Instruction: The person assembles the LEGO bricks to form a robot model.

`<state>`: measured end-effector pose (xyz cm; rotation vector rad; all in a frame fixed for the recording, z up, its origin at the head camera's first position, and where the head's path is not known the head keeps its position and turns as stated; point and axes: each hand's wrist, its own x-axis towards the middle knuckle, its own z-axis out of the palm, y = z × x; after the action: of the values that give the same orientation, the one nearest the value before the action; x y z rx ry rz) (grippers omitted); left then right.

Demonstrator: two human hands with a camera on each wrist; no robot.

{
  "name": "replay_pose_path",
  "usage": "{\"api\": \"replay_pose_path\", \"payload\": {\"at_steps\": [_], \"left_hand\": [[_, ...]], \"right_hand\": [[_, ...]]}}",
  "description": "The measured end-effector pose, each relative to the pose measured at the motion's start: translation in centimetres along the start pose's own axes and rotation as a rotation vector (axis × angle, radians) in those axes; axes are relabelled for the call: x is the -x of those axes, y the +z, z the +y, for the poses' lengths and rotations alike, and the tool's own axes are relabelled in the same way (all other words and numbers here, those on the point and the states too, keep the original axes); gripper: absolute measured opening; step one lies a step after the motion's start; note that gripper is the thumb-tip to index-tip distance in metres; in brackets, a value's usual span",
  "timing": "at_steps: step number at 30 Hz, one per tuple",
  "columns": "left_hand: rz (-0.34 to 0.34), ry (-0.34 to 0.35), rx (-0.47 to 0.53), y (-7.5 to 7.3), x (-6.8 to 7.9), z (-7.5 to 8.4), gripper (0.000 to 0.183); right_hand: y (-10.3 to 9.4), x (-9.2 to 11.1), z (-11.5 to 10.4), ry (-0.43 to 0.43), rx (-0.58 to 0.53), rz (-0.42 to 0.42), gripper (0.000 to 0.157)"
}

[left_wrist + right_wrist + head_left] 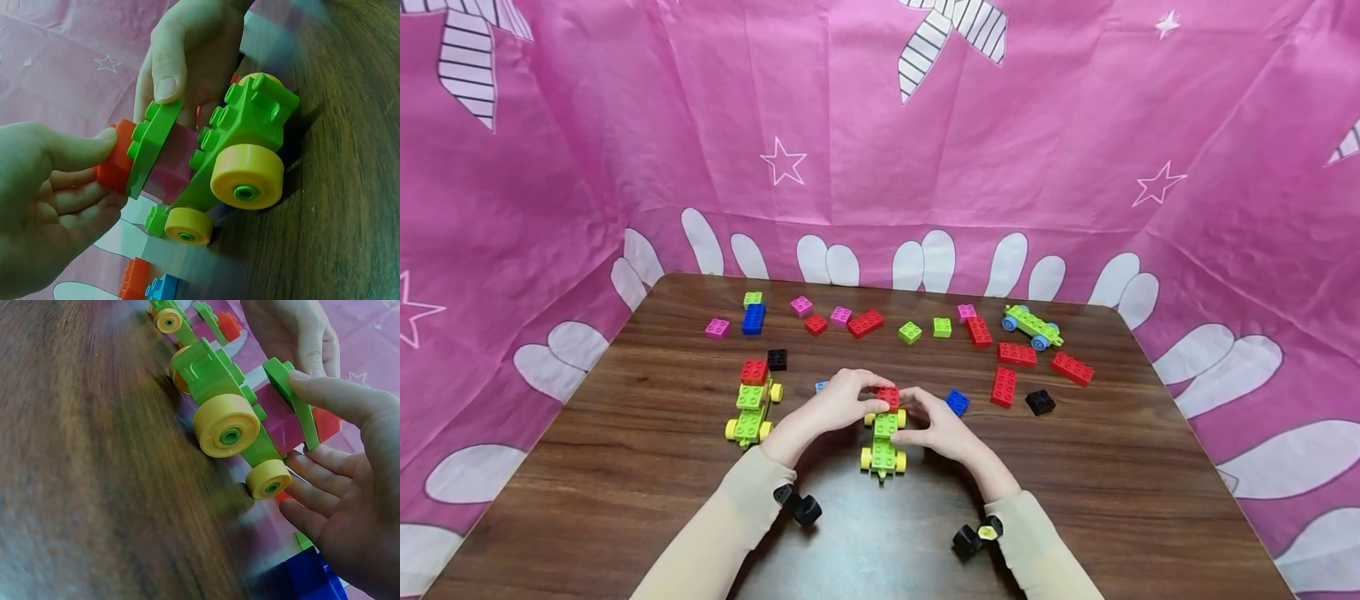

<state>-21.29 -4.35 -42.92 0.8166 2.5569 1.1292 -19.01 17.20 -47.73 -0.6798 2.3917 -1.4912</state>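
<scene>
A toy car [883, 457] of building blocks, with a green base and yellow wheels, stands on the table between both hands. On its base sits a pink brick [170, 164], topped by a studded green plate [292, 403]. A red brick [116, 156] is on that plate. My left hand [846, 400] pinches the red brick between thumb and fingers. From the other side, my right hand [938, 425] holds the green plate, thumb on its upper face and fingertips at its far edge.
A similar car [749, 425] with a red brick on top stands at the left. A green chassis with blue wheels [1032, 327] lies at the back right. Loose red bricks [1003, 387], a blue brick [957, 402], a black brick [1041, 402] and several others lie about the table.
</scene>
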Motion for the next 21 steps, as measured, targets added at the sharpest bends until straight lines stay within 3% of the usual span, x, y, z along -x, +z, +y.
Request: {"api": "replay_pose_path", "payload": {"at_steps": [13, 21], "left_hand": [[0.036, 0.027, -0.005, 0.3, 0.1, 0.2, 0.028], [0.053, 0.036, -0.005, 0.5, 0.2, 0.0, 0.026]], "right_hand": [[-0.1, 0.2, -0.4, 0.019, 0.004, -0.009, 0.051], [-0.4, 0.8, -3.8, 0.013, 0.011, -0.029, 0.046]]}}
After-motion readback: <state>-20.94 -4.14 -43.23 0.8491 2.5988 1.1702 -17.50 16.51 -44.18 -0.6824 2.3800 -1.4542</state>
